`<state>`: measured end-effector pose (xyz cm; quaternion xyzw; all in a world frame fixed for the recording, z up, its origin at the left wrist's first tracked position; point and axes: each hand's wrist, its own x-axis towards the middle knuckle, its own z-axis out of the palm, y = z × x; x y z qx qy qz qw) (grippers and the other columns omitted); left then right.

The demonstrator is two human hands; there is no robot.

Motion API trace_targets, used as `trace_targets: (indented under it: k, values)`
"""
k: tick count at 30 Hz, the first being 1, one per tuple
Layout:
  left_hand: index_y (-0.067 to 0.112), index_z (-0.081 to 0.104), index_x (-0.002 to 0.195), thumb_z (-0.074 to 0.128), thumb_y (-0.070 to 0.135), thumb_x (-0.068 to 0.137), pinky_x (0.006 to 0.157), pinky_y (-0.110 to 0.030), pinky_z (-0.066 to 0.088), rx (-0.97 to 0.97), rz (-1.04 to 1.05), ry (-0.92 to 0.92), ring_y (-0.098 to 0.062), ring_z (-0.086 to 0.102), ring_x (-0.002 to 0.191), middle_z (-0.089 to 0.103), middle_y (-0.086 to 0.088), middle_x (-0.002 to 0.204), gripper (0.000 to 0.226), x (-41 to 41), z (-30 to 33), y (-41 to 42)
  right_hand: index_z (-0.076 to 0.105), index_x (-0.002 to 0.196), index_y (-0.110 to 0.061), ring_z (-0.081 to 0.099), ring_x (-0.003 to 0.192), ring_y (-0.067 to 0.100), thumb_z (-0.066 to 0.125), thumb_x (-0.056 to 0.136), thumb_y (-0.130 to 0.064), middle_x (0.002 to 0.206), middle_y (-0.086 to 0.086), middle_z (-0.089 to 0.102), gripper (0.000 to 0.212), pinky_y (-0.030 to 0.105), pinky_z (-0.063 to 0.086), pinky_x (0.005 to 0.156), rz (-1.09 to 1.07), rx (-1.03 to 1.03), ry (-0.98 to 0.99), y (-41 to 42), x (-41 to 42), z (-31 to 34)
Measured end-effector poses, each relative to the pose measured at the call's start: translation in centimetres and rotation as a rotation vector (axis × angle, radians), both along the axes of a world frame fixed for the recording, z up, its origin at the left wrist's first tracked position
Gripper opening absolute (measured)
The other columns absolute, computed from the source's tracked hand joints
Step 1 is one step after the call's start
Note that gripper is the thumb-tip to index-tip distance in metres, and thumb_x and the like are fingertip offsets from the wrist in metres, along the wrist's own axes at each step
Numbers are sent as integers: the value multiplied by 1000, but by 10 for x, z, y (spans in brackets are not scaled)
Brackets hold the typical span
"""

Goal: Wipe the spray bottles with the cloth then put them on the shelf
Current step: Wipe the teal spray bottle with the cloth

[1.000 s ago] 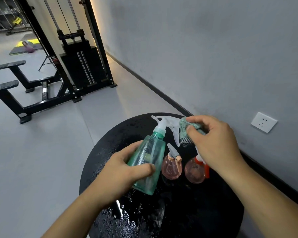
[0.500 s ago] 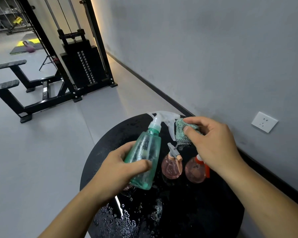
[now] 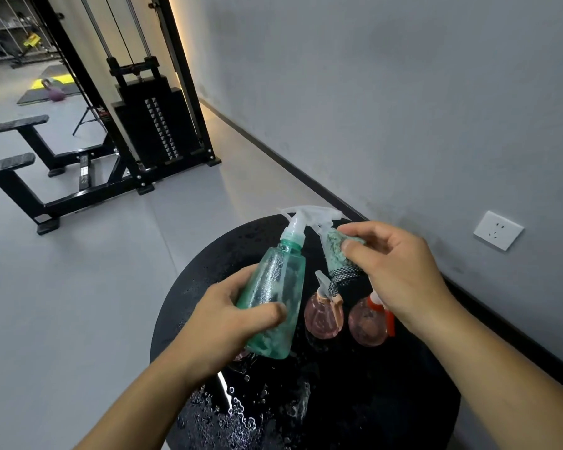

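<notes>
**Green bottle up, cloth at the trigger**

Far left, a black weight bench [image 3: 20, 164] sits on the grey floor, and just past it the cable machine [image 3: 150, 118] with its weight stack stands against the wall. Into the action now: the left hand [image 3: 228, 323] has its fingers and thumb wrapped round the body of the green spray bottle [image 3: 275, 297], holding it tilted above the round black table [image 3: 355, 401], nozzle pointing up and away. Water beads glisten on the tabletop near the front edge. Moving right, the cloth [image 3: 337, 254], teal with a dark mesh end hanging down, is up against the bottle's clear trigger head. Below it, two small pink spray bottles stand on the table: the first pink bottle [image 3: 320, 316] and, beside it, the red-capped pink bottle [image 3: 368, 324]. The right hand [image 3: 400, 271] pinches the cloth between thumb and fingertips. Far right, a white wall socket [image 3: 498, 230].
</notes>
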<state>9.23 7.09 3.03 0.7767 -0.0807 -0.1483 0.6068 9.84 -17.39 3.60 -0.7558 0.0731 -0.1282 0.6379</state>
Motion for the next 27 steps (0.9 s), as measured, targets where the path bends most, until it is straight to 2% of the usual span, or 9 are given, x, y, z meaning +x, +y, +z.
trace_targets:
  k: [3,5,10,13,15,19,20,24,27]
  values:
    - [47,76,115,80,38,64,85,-42,64,3,22,-17,-31,79,95,81,-5,105,52,0,0,0,80,96,-28,58,54,-6,74,91,-12,73,-21,71,18,6,37,45,66,-85,43,2,-2,0]
    - [46,77,115,79,41,61,80,-39,66,-15,28,-9,-29,80,92,82,-4,104,54,1,0,2,80,95,-29,60,58,-6,75,90,-13,76,-19,74,18,6,38,46,84,-114,54,3,-3,1]
    - [37,78,117,78,26,72,76,-27,61,18,-24,7,-18,78,86,81,-3,100,47,-1,-2,3,80,97,-30,68,75,-8,75,91,-15,86,-21,76,17,8,49,64,-28,-32,6,2,1,2]
    - [39,78,114,80,36,65,78,-34,63,5,-5,10,-20,78,84,81,-2,98,49,1,-4,5,80,96,-27,59,53,-8,74,91,-13,71,-22,71,16,5,39,47,50,-40,62,2,-1,2]
    - [40,78,115,79,40,62,76,-35,64,-7,1,14,-24,80,87,82,-3,101,53,3,-4,7,81,95,-27,57,50,-6,74,91,-12,70,-19,71,17,6,37,45,94,-52,84,0,-2,3]
    - [36,77,119,78,25,72,73,-25,61,6,-27,8,-21,80,88,82,-4,102,48,2,-3,6,81,97,-29,71,83,-3,75,90,-14,88,-17,78,17,16,51,76,5,-9,18,0,-1,4]
    - [37,77,119,77,23,73,73,-26,61,13,-27,5,-21,80,88,82,-4,103,47,2,-4,5,81,96,-29,72,85,-2,75,90,-14,89,-16,78,17,17,51,77,0,-7,19,0,-1,5]
    - [42,77,116,82,34,66,74,-31,63,6,-1,-5,-23,80,87,82,-4,103,51,3,-6,8,81,93,-27,59,56,-7,74,89,-11,71,-19,71,17,5,39,49,132,-66,101,-1,-4,4]
    - [50,74,116,84,30,67,80,-37,65,19,18,-34,-25,81,93,82,-1,109,53,5,-6,9,80,93,-28,56,52,-7,74,90,-13,68,-21,69,16,5,37,45,97,-76,86,-1,-3,2]
